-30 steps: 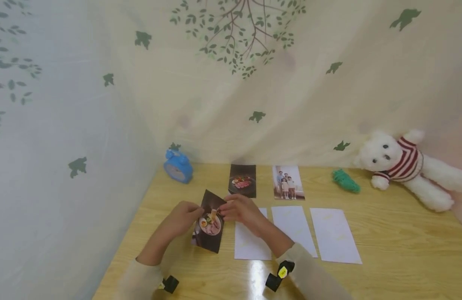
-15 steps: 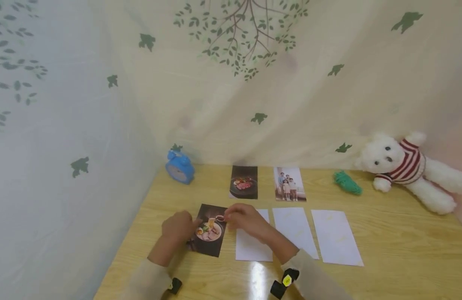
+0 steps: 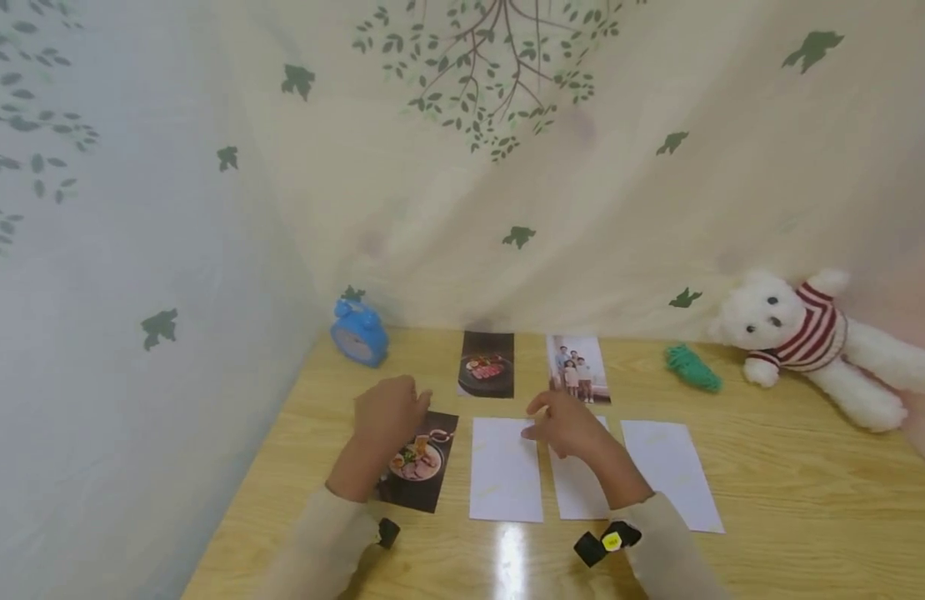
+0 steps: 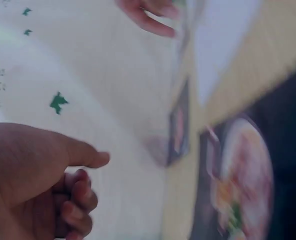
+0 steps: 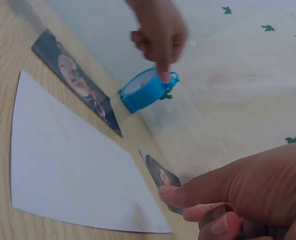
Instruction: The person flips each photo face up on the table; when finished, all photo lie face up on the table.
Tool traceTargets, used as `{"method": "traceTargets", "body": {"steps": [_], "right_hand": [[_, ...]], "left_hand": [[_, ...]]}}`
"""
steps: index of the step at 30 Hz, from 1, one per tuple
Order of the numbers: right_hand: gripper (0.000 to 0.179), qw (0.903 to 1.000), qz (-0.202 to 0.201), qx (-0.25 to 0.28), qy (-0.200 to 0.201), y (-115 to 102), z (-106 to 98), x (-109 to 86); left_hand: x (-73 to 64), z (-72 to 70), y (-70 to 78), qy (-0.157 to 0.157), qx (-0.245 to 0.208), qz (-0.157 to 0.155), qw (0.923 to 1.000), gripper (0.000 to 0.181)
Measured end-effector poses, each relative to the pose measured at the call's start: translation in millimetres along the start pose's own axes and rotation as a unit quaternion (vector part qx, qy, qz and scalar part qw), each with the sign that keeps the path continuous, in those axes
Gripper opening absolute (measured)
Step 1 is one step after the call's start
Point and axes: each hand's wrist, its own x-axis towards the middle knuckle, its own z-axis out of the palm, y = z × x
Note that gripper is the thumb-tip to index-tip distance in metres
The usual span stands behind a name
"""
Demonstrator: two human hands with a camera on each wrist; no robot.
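A photo card of a noodle bowl lies face up on the wooden table. My left hand hovers over its upper left part, fingers loosely curled and holding nothing. In the left wrist view that hand shows apart from the card. My right hand, also holding nothing, is over the middle white card and hides part of it. Its fingertips reach over the right edge of the left white card. Beyond the right forearm lies another white card.
Behind the white cards lie a photo of sliced meat and a family photo. A blue alarm clock stands at the back left. Green yarn and a white teddy bear are at the right, by the curtain.
The noodle photo, earlier held tilted between both hands, was laid flat and let go. My left hand has lifted off it; my right hand has moved right, over the white cards.
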Motion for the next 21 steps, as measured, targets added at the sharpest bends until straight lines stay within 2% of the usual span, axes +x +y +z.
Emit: {"method": "traceTargets", "body": {"steps": [3,6,8,11,13,16,21], "right_hand": [[0.055,0.9992,0.025,-0.031,-0.005,4.1,2.3,1.0],[0.066,0.9982,0.032,-0.051,-0.005,7.1,4.9,1.6],[0.068,0.9979,0.032,-0.057,-0.003,7.7,5.7,1.4],[0.067,0.9981,0.023,-0.057,0.001,7.6,5.7,1.4],[0.067,0.9982,0.018,-0.057,0.006,7.2,5.4,1.3],[0.066,0.9984,0.015,-0.054,0.011,7.0,5.6,1.5],[0.06,0.9986,0.011,-0.05,0.013,8.1,6.0,3.9]], "left_hand": [[6.2,-2.4,19.1,-0.042,-0.056,0.069,0.9951,0.041],[6.1,-0.2,35.1,-0.106,-0.106,0.129,0.9802,0.033],[4.4,3.1,43.7,-0.151,-0.12,0.148,0.97,0.029],[1.6,9.5,53.0,-0.201,-0.113,0.146,0.962,0.03],[0.5,13.9,56.9,-0.221,-0.103,0.135,0.9605,0.032],[-0.6,18.8,59.9,-0.235,-0.092,0.12,0.9601,0.036],[-1.1,24.1,63.5,-0.254,-0.089,0.123,0.9551,0.037]]}}
